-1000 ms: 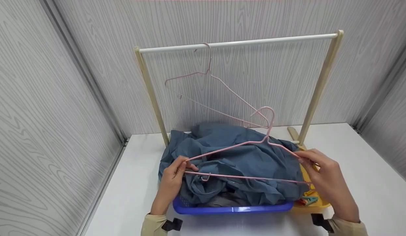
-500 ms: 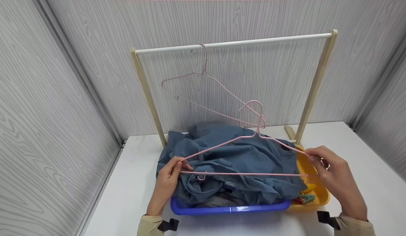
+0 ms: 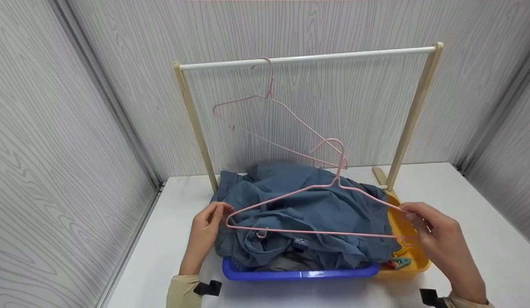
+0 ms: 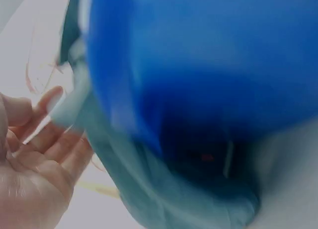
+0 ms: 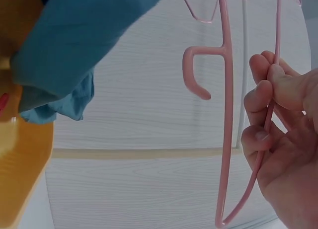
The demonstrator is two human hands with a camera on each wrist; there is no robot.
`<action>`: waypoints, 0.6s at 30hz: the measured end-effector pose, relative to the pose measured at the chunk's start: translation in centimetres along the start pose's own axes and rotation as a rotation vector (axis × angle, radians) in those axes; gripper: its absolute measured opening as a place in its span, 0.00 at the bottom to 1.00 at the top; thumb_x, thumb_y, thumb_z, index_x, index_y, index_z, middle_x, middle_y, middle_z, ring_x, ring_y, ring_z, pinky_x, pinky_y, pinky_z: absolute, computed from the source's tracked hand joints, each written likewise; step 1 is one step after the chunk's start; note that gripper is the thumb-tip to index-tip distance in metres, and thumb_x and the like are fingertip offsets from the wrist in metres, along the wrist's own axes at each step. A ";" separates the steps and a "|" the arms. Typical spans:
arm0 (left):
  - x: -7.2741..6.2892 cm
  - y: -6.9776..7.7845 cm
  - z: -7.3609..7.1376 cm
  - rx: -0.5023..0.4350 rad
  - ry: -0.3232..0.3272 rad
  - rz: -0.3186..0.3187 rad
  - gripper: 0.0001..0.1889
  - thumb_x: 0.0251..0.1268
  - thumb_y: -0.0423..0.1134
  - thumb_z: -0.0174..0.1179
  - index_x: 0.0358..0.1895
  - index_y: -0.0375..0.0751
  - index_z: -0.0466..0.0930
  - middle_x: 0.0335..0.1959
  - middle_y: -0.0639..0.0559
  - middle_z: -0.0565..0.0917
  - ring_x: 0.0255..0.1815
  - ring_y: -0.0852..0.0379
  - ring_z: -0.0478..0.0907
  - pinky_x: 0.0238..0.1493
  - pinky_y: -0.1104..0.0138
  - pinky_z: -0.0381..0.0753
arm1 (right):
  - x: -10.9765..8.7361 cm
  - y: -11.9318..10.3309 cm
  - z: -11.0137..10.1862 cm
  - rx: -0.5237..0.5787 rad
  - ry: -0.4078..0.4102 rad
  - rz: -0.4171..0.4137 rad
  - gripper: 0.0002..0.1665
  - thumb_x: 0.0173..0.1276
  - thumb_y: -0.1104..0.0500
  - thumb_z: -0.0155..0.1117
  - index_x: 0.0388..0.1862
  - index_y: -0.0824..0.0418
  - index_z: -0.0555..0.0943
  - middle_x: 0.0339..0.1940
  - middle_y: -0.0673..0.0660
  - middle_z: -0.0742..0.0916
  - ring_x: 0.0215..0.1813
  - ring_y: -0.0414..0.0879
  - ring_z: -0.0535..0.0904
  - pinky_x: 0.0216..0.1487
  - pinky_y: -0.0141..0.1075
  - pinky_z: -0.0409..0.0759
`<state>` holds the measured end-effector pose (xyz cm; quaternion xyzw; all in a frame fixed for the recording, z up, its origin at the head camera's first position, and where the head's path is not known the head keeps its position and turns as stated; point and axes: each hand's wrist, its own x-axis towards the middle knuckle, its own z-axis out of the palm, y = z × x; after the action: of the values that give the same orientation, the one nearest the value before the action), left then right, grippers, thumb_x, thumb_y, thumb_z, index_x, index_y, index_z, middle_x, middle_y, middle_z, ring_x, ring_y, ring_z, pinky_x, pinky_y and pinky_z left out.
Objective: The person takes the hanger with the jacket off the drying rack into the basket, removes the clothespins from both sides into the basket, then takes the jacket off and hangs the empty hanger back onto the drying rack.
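My right hand (image 3: 440,239) pinches the sloping right arm of a pink clothes hanger (image 3: 286,196), held in front of the basket with its hook up. In the right wrist view, thumb and fingers (image 5: 258,97) curl round the hanger's thin bar, beside its small side hook. Just off the hanger's left corner is my left hand (image 3: 205,231), holding nothing. Its fingers (image 4: 54,144) look loosely bent in the left wrist view. Behind the hanger, crumpled blue-grey cloth (image 3: 316,214) fills a blue basket (image 3: 299,273).
A drying rack with a white rail (image 3: 333,55) stands at the back, a second pink hanger (image 3: 290,113) hooked on it. Right of the blue basket is a yellow basket (image 3: 421,261) holding several clothespins (image 3: 399,262). Grey wood-patterned walls surround the white table (image 3: 162,239).
My left hand has let go of the hanger's left corner and moved slightly left. The right hand, gripping the hanger, shifted right and then dipped a little.
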<state>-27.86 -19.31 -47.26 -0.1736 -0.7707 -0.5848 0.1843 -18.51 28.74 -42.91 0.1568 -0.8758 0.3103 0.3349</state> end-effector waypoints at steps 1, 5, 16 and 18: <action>0.5 -0.4 -0.5 0.032 0.018 -0.013 0.14 0.78 0.41 0.50 0.48 0.37 0.82 0.45 0.47 0.84 0.48 0.50 0.80 0.47 0.63 0.80 | -0.1 0.0 0.0 0.000 -0.003 0.006 0.21 0.60 0.81 0.63 0.46 0.61 0.83 0.37 0.49 0.84 0.34 0.37 0.72 0.34 0.19 0.71; 4.1 -1.3 -2.4 0.155 0.139 0.010 0.15 0.76 0.39 0.54 0.58 0.34 0.77 0.54 0.44 0.79 0.55 0.50 0.76 0.53 0.58 0.76 | -0.6 0.2 -0.1 -0.015 -0.002 0.023 0.21 0.60 0.81 0.63 0.46 0.61 0.83 0.36 0.49 0.84 0.31 0.37 0.72 0.32 0.19 0.70; 13.4 -3.5 -3.6 0.140 0.459 -0.061 0.20 0.71 0.32 0.58 0.63 0.33 0.71 0.55 0.39 0.75 0.55 0.46 0.76 0.56 0.57 0.74 | -2.7 0.5 0.1 0.000 -0.066 0.151 0.16 0.66 0.75 0.62 0.46 0.57 0.82 0.34 0.51 0.83 0.29 0.40 0.72 0.28 0.25 0.70; 14.2 -4.0 -3.3 0.091 0.488 -0.085 0.20 0.71 0.32 0.58 0.64 0.33 0.71 0.55 0.38 0.75 0.55 0.45 0.76 0.56 0.57 0.75 | -3.3 0.6 0.2 -0.002 -0.069 0.190 0.14 0.68 0.73 0.62 0.45 0.55 0.82 0.33 0.51 0.83 0.28 0.41 0.72 0.26 0.26 0.70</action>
<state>-41.93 -22.74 -42.86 0.0140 -0.7356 -0.5812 0.3477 -16.49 29.32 -45.52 0.0834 -0.8979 0.3342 0.2739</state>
